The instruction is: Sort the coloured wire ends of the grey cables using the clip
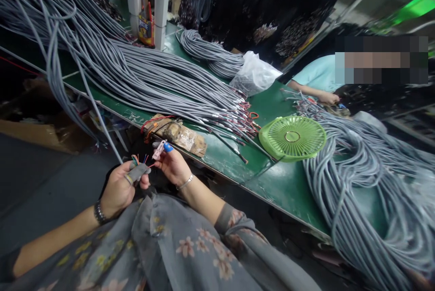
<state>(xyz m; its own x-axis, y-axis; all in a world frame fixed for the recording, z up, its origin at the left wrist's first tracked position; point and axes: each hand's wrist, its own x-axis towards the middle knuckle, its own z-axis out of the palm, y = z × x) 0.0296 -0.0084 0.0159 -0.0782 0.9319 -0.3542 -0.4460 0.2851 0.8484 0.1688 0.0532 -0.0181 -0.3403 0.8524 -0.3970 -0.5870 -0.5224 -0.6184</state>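
Note:
Below the bench edge, my left hand point(120, 186) is closed around the stripped end of a grey cable point(108, 137). Grey wrapping covers its thumb, and thin coloured wires point(145, 159) fan out above the grip. Close beside it, my right hand point(175, 166) pinches a small flat pale-pink piece point(158, 150) with dark marks or holes. One of its fingertips wears a blue cover point(167, 147). A red wire point(152, 165) runs between the two hands; whether the right fingers grip it as well, I cannot tell.
Grey cables point(142, 73) with stripped ends lie across the green bench point(234, 164). A worn wooden block point(190, 139) sits at its edge. Right of it are a green fan point(292, 137) and more coiled cables point(350, 191). A plastic bag point(254, 73) and a co-worker's hand point(329, 98) are farther back.

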